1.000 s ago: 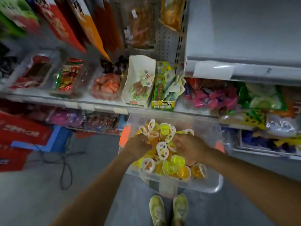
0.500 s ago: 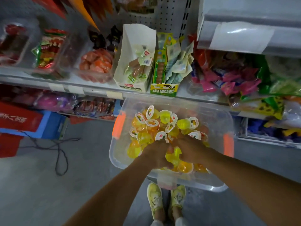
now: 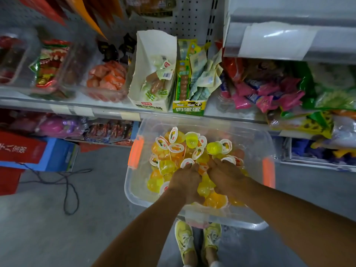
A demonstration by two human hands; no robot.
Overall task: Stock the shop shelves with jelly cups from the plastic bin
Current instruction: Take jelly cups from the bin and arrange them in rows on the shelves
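A clear plastic bin [image 3: 133, 191] with orange latches sits in front of me, below the shelf edge. It holds several yellow and orange jelly cups [image 3: 181, 147] with white printed lids. Both my hands are dug into the pile at the near side of the bin, side by side. My left hand [image 3: 185, 182] curls over cups, its fingertips on a white-lidded cup. My right hand [image 3: 225, 174] curls round cups too, and a yellow cup shows between the two hands. The cups under my palms are hidden.
The grey shelf [image 3: 107, 112] above the bin carries a white sausage carton [image 3: 154, 74], a green box [image 3: 187, 108], pink packets [image 3: 265, 95] and clear tubs. A black cable [image 3: 67, 180] and red and blue boxes [image 3: 23, 149] lie on the floor at left. My yellow shoes [image 3: 185, 239] are under the bin.
My hands have drawn together and moved from the middle of the pile to the near side of the bin, gathering cups between them. The view has moved closer to the shelf.
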